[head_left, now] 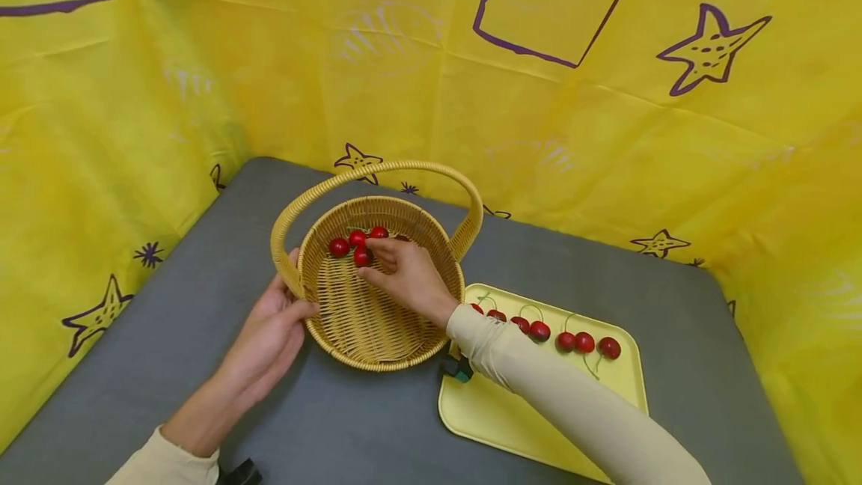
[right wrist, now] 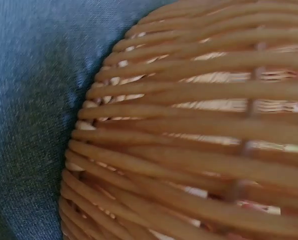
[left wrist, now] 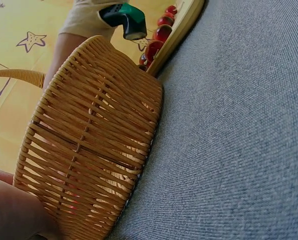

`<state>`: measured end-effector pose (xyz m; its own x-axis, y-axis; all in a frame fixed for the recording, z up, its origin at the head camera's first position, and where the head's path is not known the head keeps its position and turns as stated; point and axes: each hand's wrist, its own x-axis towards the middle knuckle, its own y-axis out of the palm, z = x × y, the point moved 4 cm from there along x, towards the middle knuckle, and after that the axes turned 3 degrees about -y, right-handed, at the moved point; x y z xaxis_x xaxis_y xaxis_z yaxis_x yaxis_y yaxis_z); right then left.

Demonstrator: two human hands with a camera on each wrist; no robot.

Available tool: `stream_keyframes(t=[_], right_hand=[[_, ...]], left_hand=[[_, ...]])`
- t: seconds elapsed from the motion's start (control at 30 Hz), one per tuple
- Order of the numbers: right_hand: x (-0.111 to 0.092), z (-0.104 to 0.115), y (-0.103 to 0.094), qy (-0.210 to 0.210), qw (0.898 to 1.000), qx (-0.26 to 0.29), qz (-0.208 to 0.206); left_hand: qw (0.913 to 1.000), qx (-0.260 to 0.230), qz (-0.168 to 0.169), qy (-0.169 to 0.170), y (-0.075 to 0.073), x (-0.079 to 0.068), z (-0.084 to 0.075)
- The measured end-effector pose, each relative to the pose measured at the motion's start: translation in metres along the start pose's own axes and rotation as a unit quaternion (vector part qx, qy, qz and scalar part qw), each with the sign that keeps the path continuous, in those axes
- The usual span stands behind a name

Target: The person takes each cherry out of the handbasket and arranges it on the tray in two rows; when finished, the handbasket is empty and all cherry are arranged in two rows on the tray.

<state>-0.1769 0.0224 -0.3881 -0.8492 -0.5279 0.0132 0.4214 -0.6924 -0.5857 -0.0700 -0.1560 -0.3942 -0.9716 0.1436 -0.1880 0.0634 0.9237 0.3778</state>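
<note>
Presently the left hand [head_left: 269,329] grips the basket [head_left: 350,316] at about eight o'clock on its rim, thumb at the edge, the other fingers clamped to the outside and partly hidden. The right hand [head_left: 411,275] reaches into the basket from four o'clock. Its thumb and fingers sit on either side of one cherry [head_left: 363,257]; I cannot tell whether they pinch it. More cherries [head_left: 339,248] lie close by, towards eleven o'clock inside the basket. The handle [head_left: 377,166] arches past twelve o'clock. At four o'clock from the basket, a yellow tray [head_left: 465,414] on the grey counter [head_left: 350,425] bears a row of stemmed cherries along its far side, partly behind the right sleeve [head_left: 539,380].
</note>
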Motion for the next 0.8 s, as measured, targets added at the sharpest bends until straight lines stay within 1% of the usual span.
stream_keyframes(t=[0.17, 0.27, 0.5, 0.63, 0.8], right_hand=[[0.006, -0.003, 0.006, -0.007, 1.000, -0.025, 0.005], [0.010, -0.002, 0.007, -0.010, 0.999, -0.031, 0.001], [0.017, -0.005, 0.008, 0.017, 1.000, 0.005, -0.016], [0.020, -0.007, 0.008, 0.021, 0.999, 0.028, -0.024], [0.021, -0.010, 0.011, 0.030, 0.998, 0.038, -0.029]], left_hand=[[1.0000, -0.002, -0.004, -0.003, -0.001, -0.001, 0.000], [1.0000, -0.006, -0.001, 0.001, -0.001, -0.001, 0.000], [1.0000, -0.006, 0.006, 0.002, 0.001, -0.003, -0.001], [1.0000, -0.008, 0.004, 0.003, 0.001, -0.002, -0.001], [1.0000, -0.007, 0.005, 0.002, -0.001, 0.000, 0.000]])
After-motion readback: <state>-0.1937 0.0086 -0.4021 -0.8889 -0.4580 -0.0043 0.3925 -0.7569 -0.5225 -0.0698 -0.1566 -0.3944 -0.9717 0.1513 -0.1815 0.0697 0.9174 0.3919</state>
